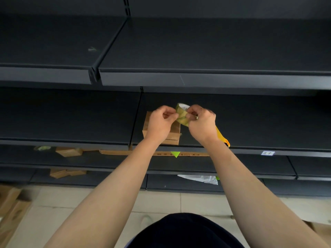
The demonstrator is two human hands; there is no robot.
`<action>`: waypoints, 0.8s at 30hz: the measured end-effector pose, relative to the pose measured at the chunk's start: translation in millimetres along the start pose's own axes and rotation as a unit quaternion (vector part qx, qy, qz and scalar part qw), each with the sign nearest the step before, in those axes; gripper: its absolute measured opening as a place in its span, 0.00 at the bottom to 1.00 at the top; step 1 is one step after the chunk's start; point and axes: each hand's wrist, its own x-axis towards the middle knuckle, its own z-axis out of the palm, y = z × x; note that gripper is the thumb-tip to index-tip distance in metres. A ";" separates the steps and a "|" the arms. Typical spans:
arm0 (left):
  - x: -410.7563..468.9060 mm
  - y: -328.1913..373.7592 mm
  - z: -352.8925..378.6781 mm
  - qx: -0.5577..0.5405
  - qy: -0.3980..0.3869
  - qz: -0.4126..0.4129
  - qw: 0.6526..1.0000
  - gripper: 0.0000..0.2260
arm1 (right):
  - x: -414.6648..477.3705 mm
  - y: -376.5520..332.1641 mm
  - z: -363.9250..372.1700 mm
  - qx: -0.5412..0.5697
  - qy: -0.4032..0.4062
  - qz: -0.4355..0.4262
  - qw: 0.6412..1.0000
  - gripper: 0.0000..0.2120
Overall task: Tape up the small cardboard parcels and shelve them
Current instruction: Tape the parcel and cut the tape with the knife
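Observation:
A small cardboard parcel lies on the dark middle shelf, partly hidden under my left hand. Above it, both hands hold a roll of clear tape. My right hand grips the roll, and an orange-yellow handle pokes out below the wrist. My left hand pinches the edge of the roll with thumb and forefinger. The tape's free end is too small to make out.
Two dark shelves run above. Lower shelves hold small parcels, a flat cardboard strip with a green triangle, more boxes and white paper. Flattened cardboard lies on the tiled floor at left.

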 end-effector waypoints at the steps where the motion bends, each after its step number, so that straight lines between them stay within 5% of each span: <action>1: -0.4 -1.2 -1.5 -0.001 0.003 -0.007 1.000 0.02 | 0.0 -0.9 1.2 -0.011 -0.007 -0.008 1.000 0.08; 15: -2.8 -8.9 -20.5 -0.077 -0.046 -0.149 0.985 0.07 | 6.8 -17.0 -0.4 -0.052 -0.170 -0.050 0.983 0.06; 22: 11.4 -13.2 -28.0 -0.115 0.000 -0.207 0.972 0.07 | 31.9 -20.2 -7.0 -0.111 -0.222 0.043 0.968 0.43; 24: 17.6 -19.2 -35.2 -0.117 0.029 -0.228 0.966 0.07 | 43.6 -15.4 -9.0 -0.193 -0.230 0.032 0.953 0.45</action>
